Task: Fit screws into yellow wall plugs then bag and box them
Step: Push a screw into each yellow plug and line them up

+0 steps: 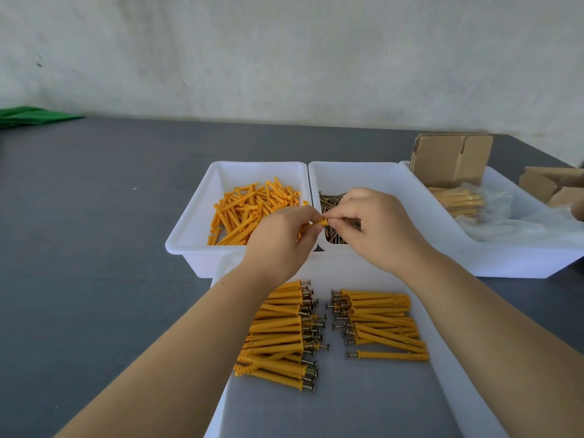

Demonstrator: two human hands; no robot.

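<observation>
— Head view: where is the plug being worked on?
— A single yellow wall plug (319,223) sits between the two hands, above the seam where the plug bin (192,216) meets the screw bin (395,181). The left hand (281,238) pinches it, fingers curled round its shaft, open end pointing right.
— And the other hand?
— The right hand (376,226) has thumb and forefinger pressed together at the plug's mouth, pinching a screw (331,223); only a sliver of it shows, so I cannot tell how far in it sits.
— The rest of the stock?
— Loose plugs (249,213) lie just behind the left hand, loose screws (331,200) under the right. Nearer the person, below both forearms, a white tray (363,403) carries two rows of fitted plugs (382,324), screw heads facing each other. Far right, a third bin (505,260) holds bagged plugs (458,200) and a cardboard box (450,159).
</observation>
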